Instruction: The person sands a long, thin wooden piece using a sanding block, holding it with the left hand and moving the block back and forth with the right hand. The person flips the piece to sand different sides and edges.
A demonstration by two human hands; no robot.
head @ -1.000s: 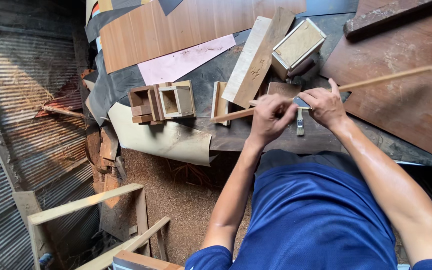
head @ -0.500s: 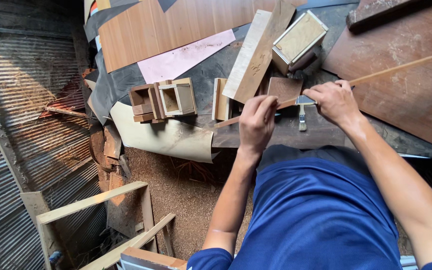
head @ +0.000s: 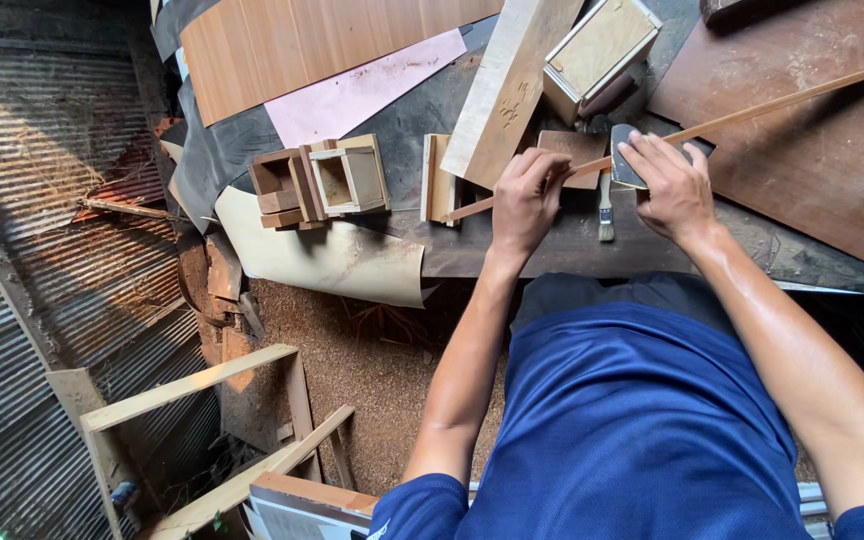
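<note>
1. Two hands work on one long thin wooden strip (head: pixel 752 110) in the head view; it slants across the bench, its low end left of the left hand and its high end far out past the right hand.
2. The left hand (head: pixel 527 200) is closed around the strip near its lower end, fingers curled over it.
3. The right hand (head: pixel 672 185) lies over the strip further along, fingers bent and pressing a dark flat tool (head: pixel 627 160) against it; how firmly it grips is hard to tell.
4. A small paintbrush (head: pixel 605 212) lies between the two hands, bristles toward the person.
5. Just beyond the left hand lies a pale plank (head: pixel 507 85), with a light wooden box (head: pixel 600 50) beside it, above the right hand.
6. Well left of the left hand sit small open box frames (head: pixel 327 180), with a pink sheet (head: pixel 362 90) beyond them.
7. A brown board (head: pixel 822 150) lies under the strip's far end, right of the right hand.
</note>
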